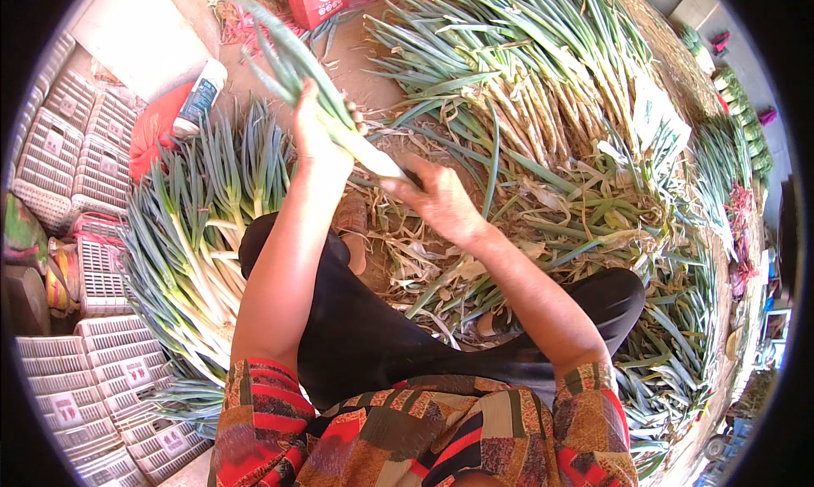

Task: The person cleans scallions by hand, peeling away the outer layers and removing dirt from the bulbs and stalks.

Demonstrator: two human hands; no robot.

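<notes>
My left hand (324,127) is closed around the shaft of a large green onion (359,146), whose green leaves point up and to the left. At the onion's pale lower end, my right hand (435,197) has its thumb and forefinger on the stalk; a small dark thing shows between these fingers, too hidden to name. To the left lie peeled green onions (197,258) with white shafts. At the upper right is a big heap of unpeeled green onions (528,99) with brownish, dirty shafts. Stripped leaves and dry skins (407,251) cover the ground between my legs.
Stacks of white plastic crates (108,385) stand along the left side. A red plastic bag (156,130) and a white bottle with a blue label (202,95) are at the upper left. A red box (316,0) sits at the top. More onion leaves (661,360) lie on the right.
</notes>
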